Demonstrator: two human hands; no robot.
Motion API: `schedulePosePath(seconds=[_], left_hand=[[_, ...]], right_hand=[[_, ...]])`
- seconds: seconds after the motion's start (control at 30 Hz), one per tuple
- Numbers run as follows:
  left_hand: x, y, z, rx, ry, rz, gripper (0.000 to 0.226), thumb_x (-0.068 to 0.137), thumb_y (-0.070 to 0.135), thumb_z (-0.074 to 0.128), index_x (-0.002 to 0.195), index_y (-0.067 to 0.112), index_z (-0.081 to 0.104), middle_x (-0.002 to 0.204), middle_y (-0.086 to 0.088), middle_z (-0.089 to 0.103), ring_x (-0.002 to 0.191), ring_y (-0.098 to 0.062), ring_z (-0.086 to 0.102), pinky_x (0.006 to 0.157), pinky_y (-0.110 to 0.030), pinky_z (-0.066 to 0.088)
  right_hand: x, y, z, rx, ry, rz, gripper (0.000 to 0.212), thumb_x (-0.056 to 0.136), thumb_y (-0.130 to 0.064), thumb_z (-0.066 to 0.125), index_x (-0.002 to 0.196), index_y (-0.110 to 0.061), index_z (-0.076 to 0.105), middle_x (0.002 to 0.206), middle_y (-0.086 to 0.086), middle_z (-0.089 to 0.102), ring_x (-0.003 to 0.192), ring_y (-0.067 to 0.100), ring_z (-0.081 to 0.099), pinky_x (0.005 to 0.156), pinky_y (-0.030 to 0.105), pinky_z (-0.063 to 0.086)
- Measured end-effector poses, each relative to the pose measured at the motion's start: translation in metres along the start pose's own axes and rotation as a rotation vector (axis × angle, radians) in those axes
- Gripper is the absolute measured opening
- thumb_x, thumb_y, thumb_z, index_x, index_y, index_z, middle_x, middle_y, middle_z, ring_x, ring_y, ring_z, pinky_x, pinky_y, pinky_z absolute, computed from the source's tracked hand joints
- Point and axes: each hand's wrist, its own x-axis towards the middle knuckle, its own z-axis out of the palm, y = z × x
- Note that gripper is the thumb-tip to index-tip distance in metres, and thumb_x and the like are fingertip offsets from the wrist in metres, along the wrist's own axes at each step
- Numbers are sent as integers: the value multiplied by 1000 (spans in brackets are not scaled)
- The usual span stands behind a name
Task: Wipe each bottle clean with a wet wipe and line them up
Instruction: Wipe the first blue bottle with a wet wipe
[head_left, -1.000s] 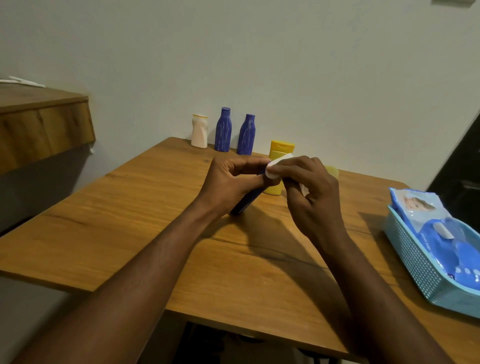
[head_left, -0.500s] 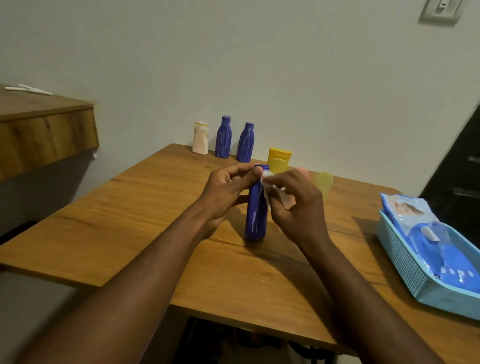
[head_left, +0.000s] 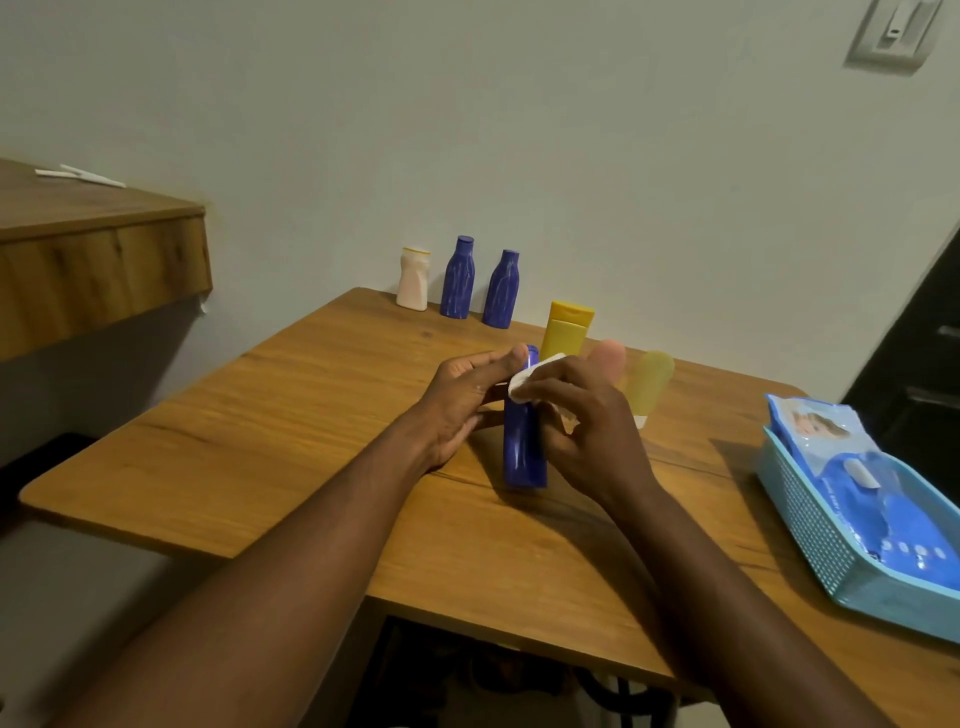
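A blue bottle (head_left: 523, 452) stands upright on the wooden table (head_left: 291, 431) between my hands. My left hand (head_left: 462, 402) grips its upper part, thumb at the cap. My right hand (head_left: 582, 426) presses a white wet wipe (head_left: 530, 382) against the bottle's top. Against the wall stand a white bottle (head_left: 413, 278) and two more blue bottles (head_left: 457, 277) (head_left: 501, 289) in a row. Behind my hands are a yellow bottle (head_left: 566, 332), a pink-topped one (head_left: 608, 357) and a pale yellow one (head_left: 649, 379), each partly hidden.
A light blue basket (head_left: 810, 530) at the table's right edge holds a blue pack of wet wipes (head_left: 852, 473). A wooden shelf (head_left: 98, 260) juts out at the left. The wall lies just behind the table.
The blue bottle went from tilted in my left hand to standing upright on the table. My right hand keeps rubbing the wipe at its top.
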Motion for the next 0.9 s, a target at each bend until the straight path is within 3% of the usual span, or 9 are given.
schedulePosePath(seconds=[0.13, 0.23, 0.33, 0.47, 0.57, 0.63, 0.7, 0.77, 0.9], left_hand=[[2, 0, 0, -41, 53, -21, 40, 97, 39, 71, 126, 11, 72, 110, -7, 79, 97, -17, 74, 80, -33, 61], [2, 0, 0, -66, 67, -23, 40, 98, 37, 71, 128, 11, 71, 109, -6, 79, 99, -17, 74, 76, -30, 61], [4, -1, 0, -68, 77, -22, 42, 97, 37, 71, 130, 11, 69, 113, -6, 78, 104, -19, 74, 75, -29, 61], [5, 0, 0, -87, 103, -32, 42, 95, 38, 74, 128, 11, 71, 107, -6, 79, 97, -18, 73, 73, -31, 61], [7, -1, -1, -110, 135, -33, 38, 94, 37, 75, 124, 14, 72, 110, -6, 79, 102, -20, 74, 76, -33, 61], [8, -1, -1, -123, 126, -33, 40, 94, 37, 75, 127, 14, 71, 111, -5, 79, 105, -21, 73, 77, -34, 61], [8, -1, -1, -124, 111, -31, 42, 94, 37, 74, 129, 13, 70, 109, -5, 79, 104, -19, 73, 75, -32, 61], [8, -1, 0, -110, 108, -28, 42, 94, 37, 74, 129, 13, 70, 111, -5, 79, 106, -19, 73, 75, -31, 61], [10, -2, 0, -99, 125, -34, 33, 95, 37, 74, 121, 18, 71, 107, -2, 80, 105, -20, 74, 75, -32, 62]], right_hand=[[-3, -4, -1, 53, -50, 12, 28, 83, -28, 51, 95, -19, 74, 107, -4, 65, 103, 16, 59, 81, 33, 54], [-2, -3, 2, 64, 9, 72, 21, 87, -10, 66, 106, -15, 74, 114, 1, 65, 107, 16, 61, 83, 32, 57], [-2, -1, 4, 54, 9, 96, 35, 87, 1, 69, 120, -12, 70, 121, 4, 63, 114, 16, 58, 87, 29, 57], [-5, -8, 3, 65, -88, 22, 30, 84, -29, 51, 99, -18, 75, 110, -5, 64, 107, 8, 55, 84, 23, 51], [-6, -8, 6, 58, -61, 50, 29, 82, -29, 52, 93, -17, 75, 105, -4, 65, 103, 11, 58, 80, 28, 53], [-5, -4, 8, 62, -5, 79, 20, 86, -16, 63, 101, -14, 75, 110, 1, 66, 105, 16, 61, 81, 28, 55], [-4, -1, 10, 33, 9, 103, 30, 88, -3, 70, 117, -11, 72, 120, 5, 65, 112, 18, 60, 84, 19, 51], [-4, 1, 11, -1, -16, 90, 38, 90, -2, 69, 127, -13, 68, 128, 5, 62, 120, 18, 56, 87, 15, 46], [-6, -2, 8, 39, -60, 47, 29, 86, -28, 55, 106, -18, 73, 118, -3, 64, 116, 13, 56, 86, 24, 52]])
